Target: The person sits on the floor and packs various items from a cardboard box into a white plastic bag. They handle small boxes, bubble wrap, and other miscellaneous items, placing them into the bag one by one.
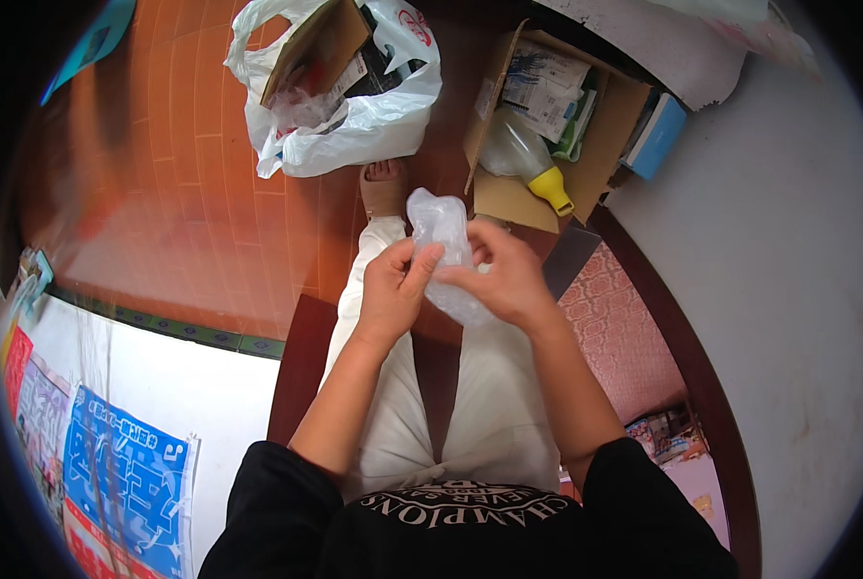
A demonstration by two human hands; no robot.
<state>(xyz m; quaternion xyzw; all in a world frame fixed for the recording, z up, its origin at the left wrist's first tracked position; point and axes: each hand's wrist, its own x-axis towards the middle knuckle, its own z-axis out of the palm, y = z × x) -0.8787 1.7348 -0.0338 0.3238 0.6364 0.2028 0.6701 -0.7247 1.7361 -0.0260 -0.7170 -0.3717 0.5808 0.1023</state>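
A crumpled translucent plastic bag or wrap is held between my two hands above my knees. My left hand grips its left side, the thumb lying on top. At its right side my right hand pinches the plastic between thumb and fingers; this hand is slightly blurred. Whether anything is inside the plastic cannot be told. My sandalled foot shows just beyond it on the floor.
A white plastic carrier bag with cardboard inside stands ahead. Right of it, an open cardboard box holds packets and a clear bottle with a yellow top. A blue box adjoins it. Posters hang at lower left.
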